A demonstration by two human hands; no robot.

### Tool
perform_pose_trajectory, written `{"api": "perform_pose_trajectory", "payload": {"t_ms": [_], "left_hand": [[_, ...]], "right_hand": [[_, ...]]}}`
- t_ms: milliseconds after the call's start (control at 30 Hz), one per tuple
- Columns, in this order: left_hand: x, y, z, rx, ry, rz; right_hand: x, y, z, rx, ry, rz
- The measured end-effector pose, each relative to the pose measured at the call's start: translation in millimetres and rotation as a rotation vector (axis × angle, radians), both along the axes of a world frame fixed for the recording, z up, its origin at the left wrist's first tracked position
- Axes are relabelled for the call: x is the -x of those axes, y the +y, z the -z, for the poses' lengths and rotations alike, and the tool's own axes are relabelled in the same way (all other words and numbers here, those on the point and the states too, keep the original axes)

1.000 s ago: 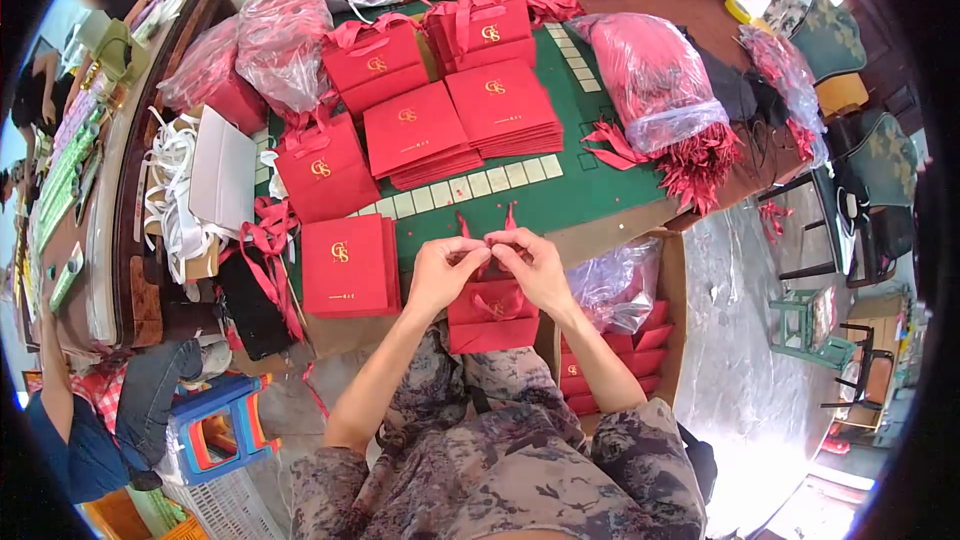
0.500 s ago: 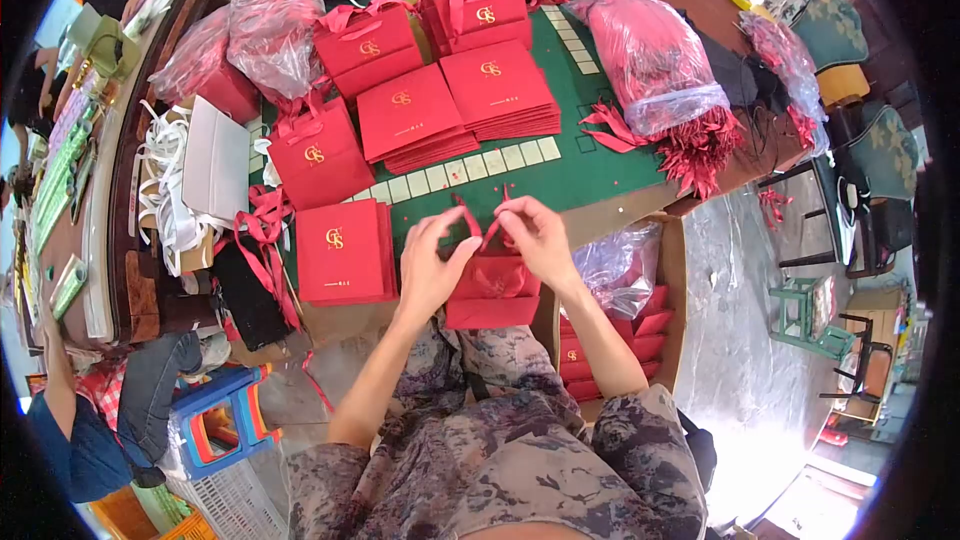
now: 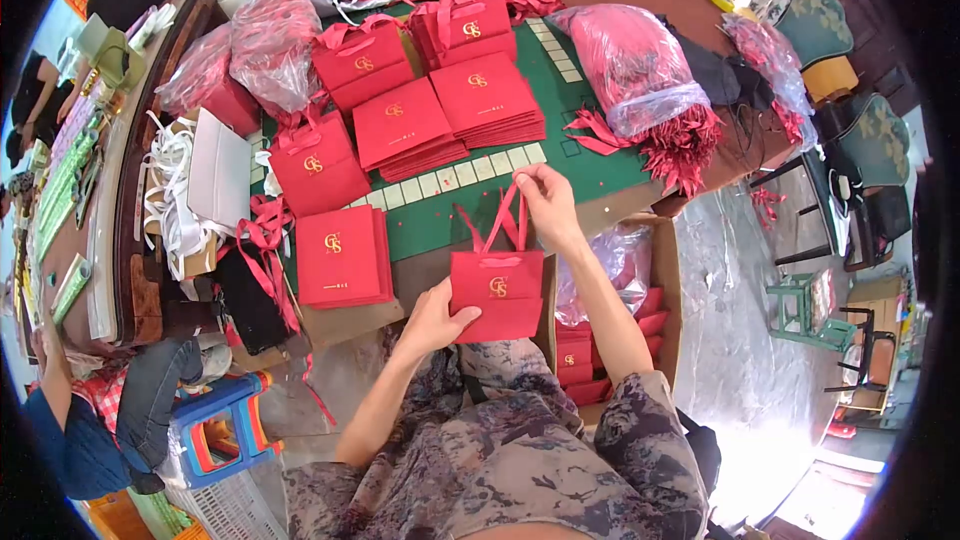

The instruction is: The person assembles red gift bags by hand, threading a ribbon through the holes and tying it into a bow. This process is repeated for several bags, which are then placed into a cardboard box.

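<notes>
A small red gift bag (image 3: 515,315) with gold lettering hangs in front of me above my lap, its front facing me. My left hand (image 3: 432,320) grips the bag's left side, thumb on the front. Above the bag's right corner, my right hand (image 3: 548,205) pinches the red ribbon handle (image 3: 495,230) and pulls it upward; the ribbon's other end stands up at the left. Flat red bags (image 3: 340,258) lie stacked at the table edge, left of my left hand.
More bag stacks (image 3: 405,120) stand on the green mat (image 3: 600,175). A plastic sack of red ribbons (image 3: 640,70) lies at the right. Below it, an open carton (image 3: 668,290) holds red bags. Coworkers stand or sit at the left beside stacked plastic stools (image 3: 225,430).
My left hand has dropped from the ribbon to the bag's left side. The right hand has moved up and right with the ribbon, and the bag's lettered front now faces me.
</notes>
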State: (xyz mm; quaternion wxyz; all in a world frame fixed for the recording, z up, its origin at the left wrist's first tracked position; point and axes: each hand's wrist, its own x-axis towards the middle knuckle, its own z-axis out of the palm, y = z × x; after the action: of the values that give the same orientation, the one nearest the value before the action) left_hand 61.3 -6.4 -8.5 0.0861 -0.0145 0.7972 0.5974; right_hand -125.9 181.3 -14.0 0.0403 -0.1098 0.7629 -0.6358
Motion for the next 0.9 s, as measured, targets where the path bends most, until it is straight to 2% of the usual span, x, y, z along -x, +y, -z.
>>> {"api": "perform_pose_trajectory", "payload": {"t_ms": [33,67,167,200,267,333,367,433,467,567,633,667,700,800,867,900], "left_hand": [[0.3,-1.6,-5.1,0.024,0.001,0.013],[0.7,-4.2,-1.7,0.020,0.017,0.015],[-7.2,-8.3,36.2,-0.218,0.008,0.037],[-3.7,-8.2,27.7,-0.216,0.013,0.042],[-6.1,-9.9,12.2,-0.052,-0.040,0.073],[-3.5,-12.7,0.6,-0.002,-0.049,0.098],[-4.3,-13.4,-2.4,0.042,-0.063,0.130],[-8.0,-13.9,-3.4,0.010,-0.045,0.114],[-9.3,-14.7,-3.7,-0.025,-0.031,0.106],[-12.5,-20.6,-2.1,-0.040,-0.032,0.116],[-12.9,-19.9,0.7,-0.045,-0.021,0.098],[-13.8,-20.5,3.3,-0.052,-0.017,0.097],[-16.4,-18.4,16.5,-0.133,-0.034,0.073],[-14.6,-27.8,-1.0,-0.385,-0.016,0.094],[-6.9,-44.3,-7.1,-0.503,0.026,-0.014],[-0.6,-55.0,-25.4,-0.477,-0.007,-0.084]], "right_hand": [[-0.6,-4.9,-0.1,0.063,0.033,0.005],[-2.5,-5.2,-2.5,0.000,0.049,0.004],[-11.5,-11.6,-16.9,-0.076,0.112,-0.009],[-13.0,-15.9,-16.3,-0.079,0.143,-0.005],[-16.5,-18.7,-14.3,-0.054,0.170,-0.016],[-15.8,-16.4,-26.3,-0.193,0.124,-0.219],[-15.2,-16.6,-19.9,-0.189,0.127,-0.227],[-13.9,-18.6,-12.5,-0.069,0.157,-0.100],[-12.1,-12.1,-10.9,-0.150,0.122,-0.041],[-14.5,-3.9,-7.3,-0.072,0.069,-0.099],[-19.5,-10.8,-15.6,-0.118,0.166,-0.040],[-16.0,-14.6,-4.7,-0.017,0.198,-0.057],[-15.4,-15.0,-7.3,-0.022,0.167,-0.115],[-9.0,-21.6,-15.5,-0.042,0.115,-0.171],[-6.9,-27.7,-26.0,-0.048,-0.071,-0.153],[-4.2,-33.3,-20.3,0.015,-0.053,-0.130]]}}
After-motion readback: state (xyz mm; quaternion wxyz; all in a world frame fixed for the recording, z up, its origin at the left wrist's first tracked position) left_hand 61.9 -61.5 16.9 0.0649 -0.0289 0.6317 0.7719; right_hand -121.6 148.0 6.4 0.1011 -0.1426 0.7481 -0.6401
